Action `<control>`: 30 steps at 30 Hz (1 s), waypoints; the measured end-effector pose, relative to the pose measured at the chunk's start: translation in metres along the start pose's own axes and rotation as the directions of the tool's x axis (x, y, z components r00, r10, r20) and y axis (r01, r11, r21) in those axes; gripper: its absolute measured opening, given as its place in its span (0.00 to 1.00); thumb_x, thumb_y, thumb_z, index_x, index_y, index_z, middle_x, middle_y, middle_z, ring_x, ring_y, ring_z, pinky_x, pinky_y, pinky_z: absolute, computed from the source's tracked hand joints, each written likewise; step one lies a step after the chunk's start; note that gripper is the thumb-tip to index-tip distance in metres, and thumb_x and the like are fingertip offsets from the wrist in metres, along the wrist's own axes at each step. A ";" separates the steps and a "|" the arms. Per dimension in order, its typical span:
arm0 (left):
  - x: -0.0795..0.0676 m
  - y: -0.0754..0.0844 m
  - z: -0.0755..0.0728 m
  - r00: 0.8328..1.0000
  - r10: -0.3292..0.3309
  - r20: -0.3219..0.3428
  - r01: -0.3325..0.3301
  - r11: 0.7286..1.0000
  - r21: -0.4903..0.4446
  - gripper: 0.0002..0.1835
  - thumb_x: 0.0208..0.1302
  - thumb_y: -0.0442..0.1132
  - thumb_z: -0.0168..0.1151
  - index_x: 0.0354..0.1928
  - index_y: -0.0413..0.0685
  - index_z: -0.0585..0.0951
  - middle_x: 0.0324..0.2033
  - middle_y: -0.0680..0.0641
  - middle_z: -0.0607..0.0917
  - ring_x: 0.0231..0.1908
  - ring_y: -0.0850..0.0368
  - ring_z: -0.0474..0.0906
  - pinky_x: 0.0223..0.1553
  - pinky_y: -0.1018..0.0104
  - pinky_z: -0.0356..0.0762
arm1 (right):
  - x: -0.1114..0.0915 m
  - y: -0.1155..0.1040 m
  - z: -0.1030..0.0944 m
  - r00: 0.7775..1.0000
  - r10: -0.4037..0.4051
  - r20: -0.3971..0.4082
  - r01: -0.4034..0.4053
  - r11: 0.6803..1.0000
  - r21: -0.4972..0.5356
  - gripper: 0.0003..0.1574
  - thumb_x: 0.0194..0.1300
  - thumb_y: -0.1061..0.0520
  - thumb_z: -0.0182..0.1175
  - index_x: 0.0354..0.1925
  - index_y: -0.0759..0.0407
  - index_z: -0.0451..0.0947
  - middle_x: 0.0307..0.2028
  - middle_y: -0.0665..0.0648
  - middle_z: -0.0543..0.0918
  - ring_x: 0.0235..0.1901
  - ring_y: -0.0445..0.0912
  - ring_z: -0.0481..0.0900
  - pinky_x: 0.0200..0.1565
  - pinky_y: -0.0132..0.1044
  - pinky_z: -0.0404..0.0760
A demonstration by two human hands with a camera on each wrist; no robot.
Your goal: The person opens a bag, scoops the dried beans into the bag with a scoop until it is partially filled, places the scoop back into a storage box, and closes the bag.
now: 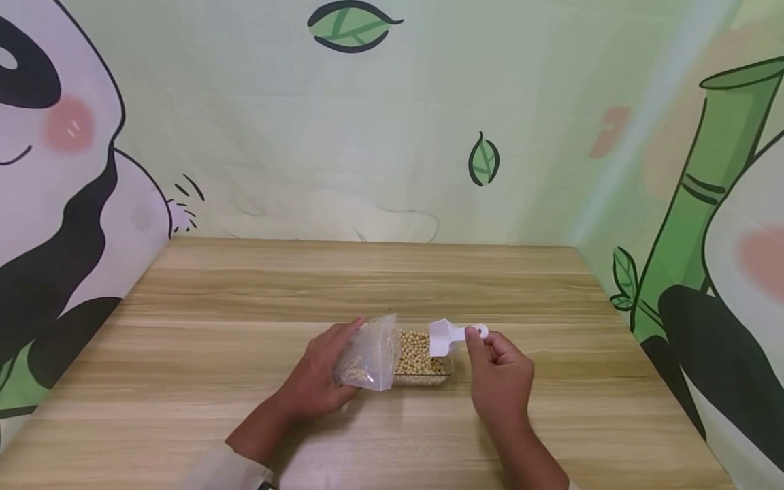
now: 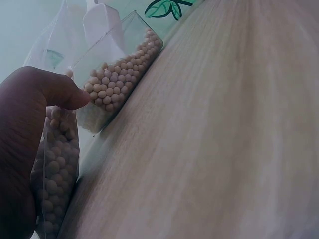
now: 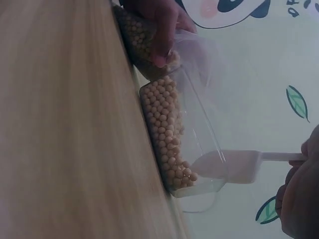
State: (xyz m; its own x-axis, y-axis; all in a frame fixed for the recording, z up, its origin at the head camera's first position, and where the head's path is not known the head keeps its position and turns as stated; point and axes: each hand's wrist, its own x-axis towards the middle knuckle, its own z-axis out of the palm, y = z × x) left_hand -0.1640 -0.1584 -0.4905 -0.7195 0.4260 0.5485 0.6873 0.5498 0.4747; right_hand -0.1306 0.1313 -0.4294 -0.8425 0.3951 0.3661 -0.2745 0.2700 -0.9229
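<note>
My left hand grips a clear plastic bag partly filled with soybeans, its mouth facing the container. Beside it sits a clear rectangular container with a layer of soybeans on its floor. The left thumb presses the bag near the container's wall. My right hand pinches the handle of a small white scoop over the container's right end. In the right wrist view, the scoop's blade dips past the rim, its tip close to the beans.
All of this stands on a wood-grain table. Behind it rises a pale green backdrop with leaf drawings, and painted pandas flank the table on both sides.
</note>
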 end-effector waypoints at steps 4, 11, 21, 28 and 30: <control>0.000 0.001 0.000 1.000 -0.008 0.006 0.007 1.000 0.005 0.54 0.49 0.37 0.78 0.82 0.41 0.67 0.63 0.43 0.84 0.61 0.45 0.82 0.61 0.34 0.78 | -0.004 0.004 0.003 0.963 -0.263 0.062 0.266 0.963 -0.034 0.08 0.69 0.66 0.72 0.30 0.65 0.89 0.13 0.44 0.63 0.16 0.28 0.55 0.17 0.27 0.54; 0.000 0.001 -0.001 1.000 -0.009 0.006 0.009 1.000 0.000 0.55 0.48 0.37 0.79 0.81 0.39 0.67 0.63 0.42 0.84 0.62 0.44 0.82 0.62 0.34 0.78 | -0.003 0.009 0.005 0.849 -0.487 0.206 0.516 0.848 -0.123 0.02 0.64 0.71 0.73 0.36 0.68 0.90 0.13 0.46 0.68 0.19 0.26 0.54 0.18 0.22 0.54; 0.000 0.000 0.000 1.000 -0.010 0.012 0.010 1.000 -0.001 0.55 0.48 0.36 0.78 0.82 0.40 0.66 0.64 0.42 0.84 0.62 0.44 0.82 0.63 0.33 0.77 | -0.003 0.008 0.004 0.857 -0.447 0.257 0.494 0.855 -0.161 0.04 0.67 0.69 0.72 0.33 0.67 0.88 0.14 0.43 0.65 0.19 0.25 0.53 0.17 0.23 0.53; 0.000 -0.001 0.000 1.000 0.011 -0.002 -0.011 1.000 0.004 0.54 0.48 0.36 0.78 0.81 0.39 0.67 0.63 0.42 0.84 0.61 0.45 0.83 0.62 0.35 0.78 | -0.003 0.008 0.003 0.925 -0.329 0.189 0.359 0.921 -0.153 0.10 0.69 0.68 0.71 0.28 0.66 0.86 0.13 0.43 0.61 0.17 0.26 0.52 0.20 0.21 0.50; 0.000 -0.001 0.000 1.000 0.017 -0.005 -0.017 1.000 0.007 0.54 0.48 0.36 0.78 0.81 0.38 0.67 0.63 0.42 0.84 0.61 0.45 0.83 0.61 0.36 0.79 | -0.002 0.007 0.003 0.949 -0.267 0.168 0.293 0.943 -0.160 0.11 0.70 0.67 0.70 0.29 0.67 0.86 0.13 0.44 0.62 0.17 0.28 0.53 0.20 0.23 0.51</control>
State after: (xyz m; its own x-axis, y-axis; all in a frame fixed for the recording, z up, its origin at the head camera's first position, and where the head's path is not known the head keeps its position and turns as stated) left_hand -0.1648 -0.1585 -0.4909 -0.7073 0.4318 0.5598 0.6987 0.5477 0.4603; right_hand -0.1318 0.1292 -0.4367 -0.8043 0.1556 0.5736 -0.4315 0.5108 -0.7436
